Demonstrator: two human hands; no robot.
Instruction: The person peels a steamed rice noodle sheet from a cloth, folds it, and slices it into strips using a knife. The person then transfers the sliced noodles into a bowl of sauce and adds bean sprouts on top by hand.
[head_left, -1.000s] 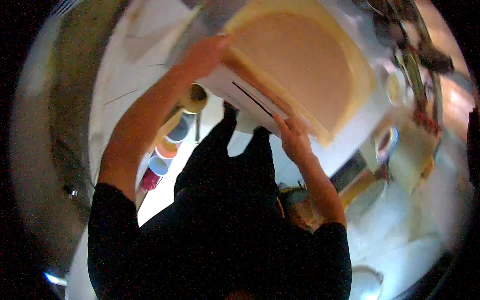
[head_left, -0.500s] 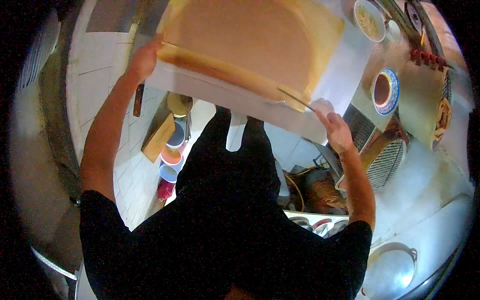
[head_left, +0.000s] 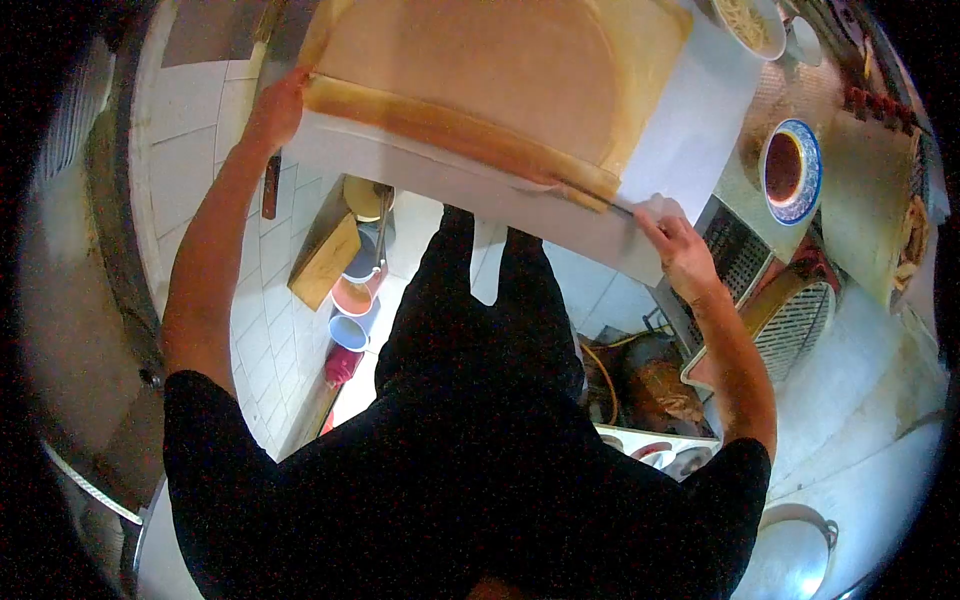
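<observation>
A broad tan sheet with yellowish edges lies on a white surface in front of me. Along its near side runs a narrow folded strip, browner than the rest. My left hand is closed at the left end of this strip, the fingertips pinching its corner. In my right hand, at the strip's other end, is a thin dark stick. It points left and lies along the strip; its tip is hard to make out.
At right are a bowl of pale shreds, a blue-patterned bowl of dark red sauce and a slotted basket. A brown-handled tool, a wooden board and small tubs are at lower left. A round metal lid or pan sits at lower right.
The stick has swung down from lying across the sheet to lying along the folded strip. My right hand has shifted slightly right and down. My left hand keeps its hold at the corner.
</observation>
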